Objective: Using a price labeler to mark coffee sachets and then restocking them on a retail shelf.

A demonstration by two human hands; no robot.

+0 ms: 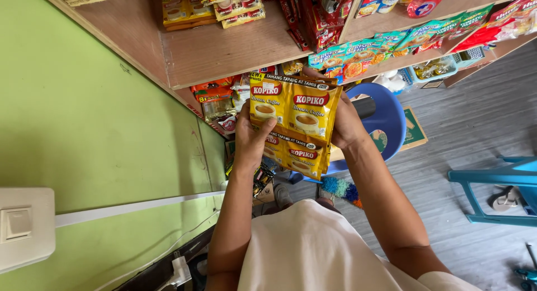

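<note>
Both hands are gripping a strip of yellow coffee sachets (293, 123) out front: left hand (251, 137) is pinching its left edge, right hand (344, 123) is wrapping behind the right edge. Beyond them a blue chair (386, 115) is sitting, and wooden shelves (224, 50) are holding more snack packets (363, 53).

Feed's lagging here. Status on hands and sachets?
Both hands gripping: left hand, right hand. Yellow coffee sachets held up before shelf. Nothing between.
</note>
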